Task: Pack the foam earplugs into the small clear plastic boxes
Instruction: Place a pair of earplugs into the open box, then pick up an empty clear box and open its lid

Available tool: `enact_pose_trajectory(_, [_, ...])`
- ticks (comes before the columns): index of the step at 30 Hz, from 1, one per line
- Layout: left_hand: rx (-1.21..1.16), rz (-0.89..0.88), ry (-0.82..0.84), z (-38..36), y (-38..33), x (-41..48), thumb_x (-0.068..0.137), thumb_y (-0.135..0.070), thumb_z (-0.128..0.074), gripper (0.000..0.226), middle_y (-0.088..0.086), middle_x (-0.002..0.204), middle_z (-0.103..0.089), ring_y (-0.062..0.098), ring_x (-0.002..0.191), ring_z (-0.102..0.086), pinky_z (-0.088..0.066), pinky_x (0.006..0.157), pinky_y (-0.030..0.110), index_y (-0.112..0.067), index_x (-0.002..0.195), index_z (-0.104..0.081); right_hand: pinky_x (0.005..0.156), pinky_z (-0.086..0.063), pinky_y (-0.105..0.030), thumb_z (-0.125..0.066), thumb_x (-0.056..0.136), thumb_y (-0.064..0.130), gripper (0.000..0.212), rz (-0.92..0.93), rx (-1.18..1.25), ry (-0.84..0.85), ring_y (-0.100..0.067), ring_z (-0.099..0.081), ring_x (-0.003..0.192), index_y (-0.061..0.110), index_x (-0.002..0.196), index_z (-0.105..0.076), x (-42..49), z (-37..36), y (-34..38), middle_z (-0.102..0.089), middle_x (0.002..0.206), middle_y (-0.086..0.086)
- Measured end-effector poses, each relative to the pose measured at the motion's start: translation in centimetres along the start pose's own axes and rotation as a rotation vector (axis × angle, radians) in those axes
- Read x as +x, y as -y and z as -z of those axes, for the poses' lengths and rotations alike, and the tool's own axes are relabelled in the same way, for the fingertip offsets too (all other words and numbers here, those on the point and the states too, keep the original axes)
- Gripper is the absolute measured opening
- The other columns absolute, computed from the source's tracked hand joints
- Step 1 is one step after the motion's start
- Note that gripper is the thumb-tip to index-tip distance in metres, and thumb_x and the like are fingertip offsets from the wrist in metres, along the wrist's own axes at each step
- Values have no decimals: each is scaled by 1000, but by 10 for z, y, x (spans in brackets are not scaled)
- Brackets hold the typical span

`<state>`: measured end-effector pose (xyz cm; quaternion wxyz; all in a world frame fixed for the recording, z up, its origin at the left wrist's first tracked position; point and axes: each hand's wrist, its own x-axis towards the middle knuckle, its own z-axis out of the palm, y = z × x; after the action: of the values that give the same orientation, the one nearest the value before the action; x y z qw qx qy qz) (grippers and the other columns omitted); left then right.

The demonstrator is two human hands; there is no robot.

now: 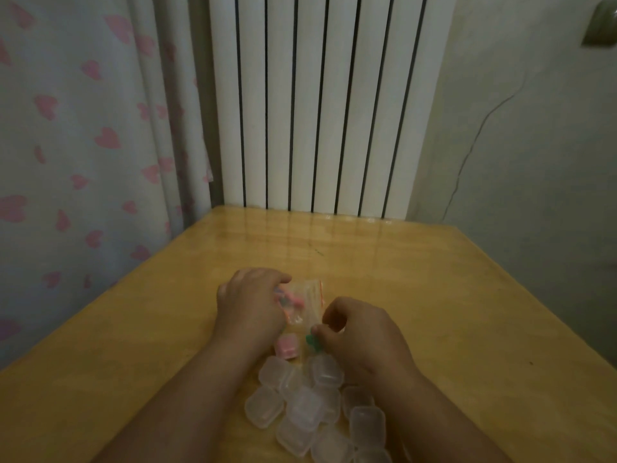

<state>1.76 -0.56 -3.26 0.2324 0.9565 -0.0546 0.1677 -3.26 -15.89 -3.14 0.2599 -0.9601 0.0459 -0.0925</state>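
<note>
Two hands are what I watch from my end, both over the middle of the wooden table [450,295], a little toward its near edge. The left hand [248,305] lies knuckles-up with its fingers curled round a small clear bag [310,297]. Through the plastic I can make out pink and bluish earplugs, though how many I cannot tell. A thin red strip shows along the bag's far right side.

The right hand [359,332] sits just beside the bag on its right, fingers bent in. It pinches a green earplug [312,341] between thumb and fingertips, close to the bag's near end.

Just inside the left wrist stands one small box [286,346] with pink earplugs in it; whether its lid is closed I cannot tell. Nearer to me, between the two forearms and reaching toward the near edge, lies a loose heap of clear boxes [302,409], touching and overlapping one another.

Behind the far edge stands a white ribbed radiator [320,101]. A curtain [76,135] printed with pink hearts hangs by the far left corner, and a pale wall [534,162] runs along the right edge.
</note>
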Motion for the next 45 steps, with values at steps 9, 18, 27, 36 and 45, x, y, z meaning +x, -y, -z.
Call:
enact_pose_trajectory(9, [-35,-80,105,-14,8,2,75,-9,-58,35,-7,99,-65,19,105,-57,-47,87,33,-31,99,-70,84,-44,-22,-58,92,26,22,8,89,-12,-12,-61,104,26,111,-69,13,4,-10,-68,112,7])
enact_pose_trajectory(18, [-212,22,10,-19,17,8,82,-2,-54,16,-3,92,-54,21,92,-55,-42,71,32,-17,79,-56,85,-43,-23,-54,95,21,25,4,38,62,-16,-59,111,24,116,-68,36,3,-2,-66,119,2])
enact_pose_trajectory(27, [-270,-15,14,-22,19,9,83,-4,-53,19,-6,90,-53,15,86,-54,-43,69,29,-20,73,-52,82,-53,-29,-56,88,12,23,67,0,125,-22,-65,97,19,103,-73,61,-20,30,-70,107,-6])
enact_pose_trajectory(36, [-240,-60,16,-24,20,8,78,-5,-57,24,-1,85,-55,21,85,-53,-38,68,33,-25,69,-47,86,-54,-35,-65,85,17,21,57,-182,304,-30,-64,100,9,102,-71,72,-27,39,-69,105,-15])
enact_pose_trajectory(45, [-195,-65,15,-19,17,6,77,-2,-56,33,-14,74,-37,13,80,-39,-21,61,26,-26,64,-37,65,-40,-29,-60,84,20,3,127,-195,131,-27,-59,86,21,83,-57,68,-29,32,-62,92,-8])
